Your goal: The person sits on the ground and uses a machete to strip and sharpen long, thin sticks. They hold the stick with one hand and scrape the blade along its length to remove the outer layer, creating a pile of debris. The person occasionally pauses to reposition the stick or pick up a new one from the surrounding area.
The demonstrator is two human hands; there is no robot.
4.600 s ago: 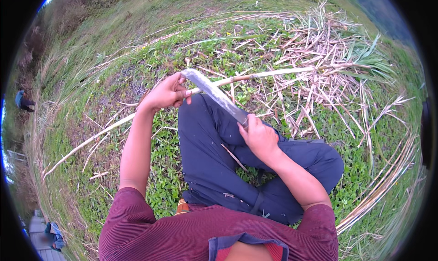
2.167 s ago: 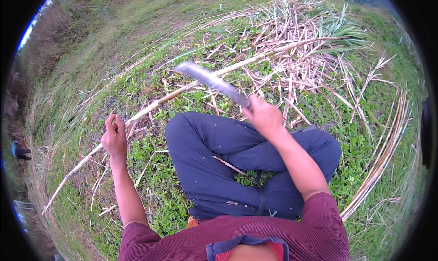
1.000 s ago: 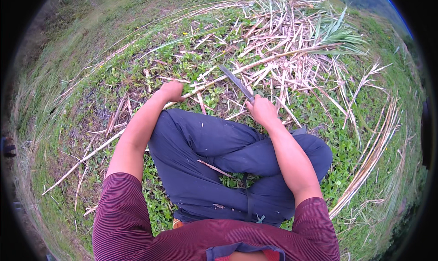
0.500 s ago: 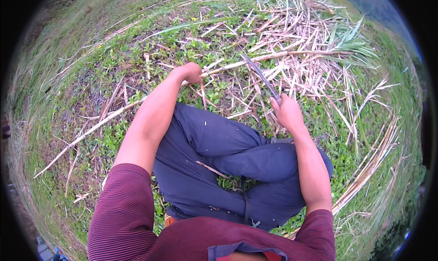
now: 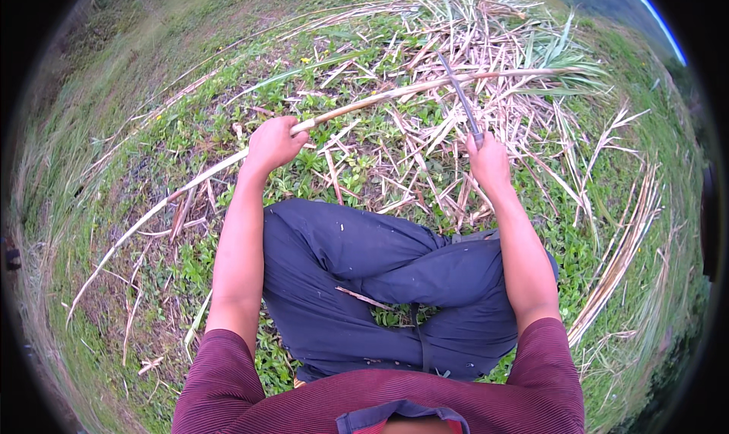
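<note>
A long pale cane stalk [image 5: 357, 105] runs across in front of me, its leafy green end at the far right and its thin bare end curving down to the left. My left hand [image 5: 276, 142] is closed round it left of the middle. In my right hand [image 5: 490, 160] is the handle of a long, narrow-bladed knife [image 5: 459, 92]. The blade points away from me, and its upper part crosses the stalk; whether it touches cannot be told.
Dry husks and stripped leaves [image 5: 486, 39] lie heaped at the far right. A bundle of thin stalks [image 5: 619, 252] rests on the grass to my right. More long stalks [image 5: 304, 28] lie beyond the held one. My crossed legs [image 5: 357, 244] take up the near middle.
My left hand has moved left and its grip sits farther along the stalk. The knife has shifted right and a little away, from beside the stalk's middle toward its leafy end.
</note>
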